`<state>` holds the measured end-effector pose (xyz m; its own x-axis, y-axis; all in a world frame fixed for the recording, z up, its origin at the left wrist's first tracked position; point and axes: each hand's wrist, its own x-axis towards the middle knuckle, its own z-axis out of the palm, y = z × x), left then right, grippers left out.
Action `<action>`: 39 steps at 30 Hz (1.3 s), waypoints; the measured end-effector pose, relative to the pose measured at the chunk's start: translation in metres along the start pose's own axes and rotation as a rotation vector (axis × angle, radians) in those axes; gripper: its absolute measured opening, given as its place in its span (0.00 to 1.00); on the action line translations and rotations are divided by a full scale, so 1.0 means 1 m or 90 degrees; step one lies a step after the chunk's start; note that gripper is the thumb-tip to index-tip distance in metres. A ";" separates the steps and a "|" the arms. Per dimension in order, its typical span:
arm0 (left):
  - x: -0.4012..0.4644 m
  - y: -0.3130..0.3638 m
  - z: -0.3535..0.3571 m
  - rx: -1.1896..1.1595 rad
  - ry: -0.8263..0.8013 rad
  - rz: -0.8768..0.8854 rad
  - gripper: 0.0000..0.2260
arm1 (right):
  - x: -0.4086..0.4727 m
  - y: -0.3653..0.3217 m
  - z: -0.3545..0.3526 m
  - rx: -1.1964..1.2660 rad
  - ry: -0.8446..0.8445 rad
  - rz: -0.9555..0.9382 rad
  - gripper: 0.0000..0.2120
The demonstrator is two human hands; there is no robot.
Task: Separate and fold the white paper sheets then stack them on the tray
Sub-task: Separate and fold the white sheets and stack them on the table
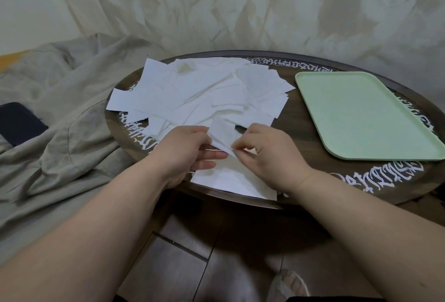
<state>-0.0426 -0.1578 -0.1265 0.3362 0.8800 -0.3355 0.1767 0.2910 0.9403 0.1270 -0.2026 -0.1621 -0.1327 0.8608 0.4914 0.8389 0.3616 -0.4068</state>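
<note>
Head view: the left hand (190, 147) and right hand (262, 155) each pinch one small white sheet (222, 133) between thumb and curled fingers, each grip closed on its edge, just above a larger sheet (231, 179) at the worktop's (301, 133) near rim. Behind them lies the loose paper pile (199, 92). The green tray (361, 114) sits to the right.

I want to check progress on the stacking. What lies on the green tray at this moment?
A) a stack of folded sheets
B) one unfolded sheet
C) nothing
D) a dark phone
C: the green tray shows only its bare surface; both hands hold one sheet.
</note>
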 end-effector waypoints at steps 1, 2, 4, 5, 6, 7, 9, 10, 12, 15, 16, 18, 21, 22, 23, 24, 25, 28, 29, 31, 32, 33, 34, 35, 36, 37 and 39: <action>0.001 0.000 -0.001 -0.002 0.003 -0.008 0.14 | 0.000 0.000 0.001 0.004 -0.020 0.001 0.04; 0.002 -0.001 -0.001 0.004 0.007 -0.016 0.13 | 0.000 0.000 0.001 0.009 -0.037 0.009 0.03; 0.004 -0.002 -0.004 0.022 0.023 -0.025 0.15 | 0.000 0.000 -0.002 0.013 -0.071 0.025 0.03; 0.006 -0.003 -0.004 0.051 0.033 -0.021 0.16 | 0.001 -0.001 -0.003 0.014 -0.087 0.026 0.03; 0.008 -0.006 -0.005 0.091 0.040 -0.010 0.15 | 0.001 -0.002 -0.003 0.013 -0.104 0.026 0.04; 0.010 -0.008 -0.005 0.134 0.048 0.005 0.12 | 0.001 -0.003 -0.004 0.012 -0.125 0.031 0.04; 0.012 -0.012 -0.006 0.193 0.067 0.035 0.04 | 0.001 -0.003 -0.006 0.015 -0.159 0.065 0.06; 0.013 -0.013 -0.008 0.201 0.075 0.048 0.05 | 0.002 -0.003 -0.008 0.017 -0.166 0.094 0.07; 0.014 -0.014 -0.010 0.182 0.082 0.065 0.07 | 0.002 0.004 -0.016 0.007 -0.170 0.160 0.10; 0.015 -0.017 -0.015 0.187 0.081 0.064 0.08 | -0.002 0.017 -0.029 -0.078 -0.246 0.209 0.14; 0.016 -0.019 -0.016 0.214 0.076 0.060 0.07 | -0.003 0.020 -0.031 -0.115 -0.280 0.209 0.14; 0.015 -0.021 -0.014 0.262 0.068 0.051 0.07 | -0.004 0.026 -0.033 -0.153 -0.311 0.209 0.16; 0.014 -0.023 -0.009 0.249 0.040 0.036 0.09 | -0.002 0.034 -0.033 -0.160 -0.305 0.213 0.17; 0.014 -0.023 -0.006 0.250 0.030 0.034 0.08 | -0.002 0.037 -0.033 -0.158 -0.298 0.214 0.17; 0.014 -0.024 -0.005 0.250 0.030 0.036 0.07 | -0.002 0.039 -0.033 -0.155 -0.291 0.213 0.17; 0.015 -0.024 -0.004 0.245 0.041 0.040 0.06 | -0.002 0.041 -0.033 -0.149 -0.285 0.212 0.17; 0.016 -0.024 -0.003 0.236 0.062 0.045 0.05 | -0.003 0.042 -0.034 -0.139 -0.280 0.210 0.17; 0.019 -0.023 -0.007 0.208 0.126 0.052 0.02 | -0.007 0.042 -0.036 -0.100 -0.269 0.193 0.17; 0.021 -0.023 -0.009 0.212 0.136 0.051 0.02 | -0.007 0.041 -0.037 -0.096 -0.264 0.181 0.17; 0.022 -0.024 -0.012 0.244 0.143 0.051 0.07 | -0.007 0.038 -0.036 -0.100 -0.257 0.159 0.15; 0.023 -0.024 -0.013 0.277 0.151 0.063 0.10 | -0.006 0.037 -0.035 -0.099 -0.259 0.152 0.13; 0.023 -0.024 -0.015 0.326 0.164 0.088 0.13 | -0.005 0.036 -0.034 -0.094 -0.263 0.150 0.12; 0.022 -0.023 -0.016 0.385 0.177 0.122 0.14 | -0.004 0.035 -0.034 -0.087 -0.268 0.150 0.10; 0.020 -0.022 -0.017 0.433 0.181 0.159 0.14 | -0.004 0.035 -0.034 -0.081 -0.271 0.150 0.08; 0.018 -0.021 -0.018 0.464 0.170 0.186 0.14 | -0.004 0.035 -0.036 -0.079 -0.271 0.149 0.06; 0.016 -0.021 -0.019 0.485 0.147 0.204 0.14 | -0.004 0.035 -0.037 -0.080 -0.269 0.147 0.04; 0.014 -0.023 -0.021 0.532 0.095 0.222 0.15 | -0.005 0.034 -0.041 -0.091 -0.265 0.145 0.02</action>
<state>-0.0615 -0.1445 -0.1511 0.3835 0.9232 0.0253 0.7186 -0.3155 0.6197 0.1781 -0.2094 -0.1470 -0.1122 0.9929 0.0408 0.9310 0.1194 -0.3449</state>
